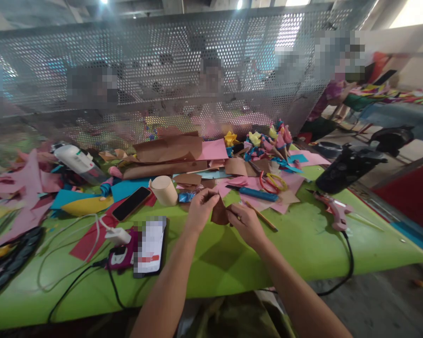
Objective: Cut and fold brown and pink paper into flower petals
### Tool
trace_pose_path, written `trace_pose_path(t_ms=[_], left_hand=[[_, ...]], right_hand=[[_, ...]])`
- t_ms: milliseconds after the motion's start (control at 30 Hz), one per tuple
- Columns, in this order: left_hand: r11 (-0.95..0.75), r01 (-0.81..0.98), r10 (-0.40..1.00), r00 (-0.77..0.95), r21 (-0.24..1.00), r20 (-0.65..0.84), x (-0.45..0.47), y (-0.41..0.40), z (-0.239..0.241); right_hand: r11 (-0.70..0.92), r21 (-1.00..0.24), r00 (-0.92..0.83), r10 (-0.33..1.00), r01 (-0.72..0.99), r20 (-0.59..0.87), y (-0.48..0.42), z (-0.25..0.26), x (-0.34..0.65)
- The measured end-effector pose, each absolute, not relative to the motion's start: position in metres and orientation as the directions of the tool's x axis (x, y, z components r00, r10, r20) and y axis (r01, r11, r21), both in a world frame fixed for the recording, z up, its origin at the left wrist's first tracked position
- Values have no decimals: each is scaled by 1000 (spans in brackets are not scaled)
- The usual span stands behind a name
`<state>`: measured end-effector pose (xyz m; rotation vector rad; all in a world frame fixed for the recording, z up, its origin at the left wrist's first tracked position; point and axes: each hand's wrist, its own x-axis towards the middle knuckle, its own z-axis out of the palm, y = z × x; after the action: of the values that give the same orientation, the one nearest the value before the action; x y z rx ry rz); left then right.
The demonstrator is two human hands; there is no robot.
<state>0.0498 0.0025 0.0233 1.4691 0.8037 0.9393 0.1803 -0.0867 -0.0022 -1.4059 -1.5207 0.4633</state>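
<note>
Reckoned from the paper piece, which is between the left hand and the right hand above the table, the roll stands at ten o'clock, the spray bottle farther out on the same line. One phone lies at nine, the other phone at eight — the power strip just beside it on its nine o'clock side. The paper sheets lie at eleven, the paper flowers at one, and the partition rises behind at twelve. At two lie the cutter and the scissors — the bottle well beyond them; at three, the pencil, then the glue gun farther out
</note>
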Motion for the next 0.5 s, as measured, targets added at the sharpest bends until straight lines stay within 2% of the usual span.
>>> trace_pose_path(t_ms=[500], left_hand=[[-108,-37,894,433,993,114,49,3,25]], right_hand=[[254,-777,136,907,576,397,-88,-2,180]])
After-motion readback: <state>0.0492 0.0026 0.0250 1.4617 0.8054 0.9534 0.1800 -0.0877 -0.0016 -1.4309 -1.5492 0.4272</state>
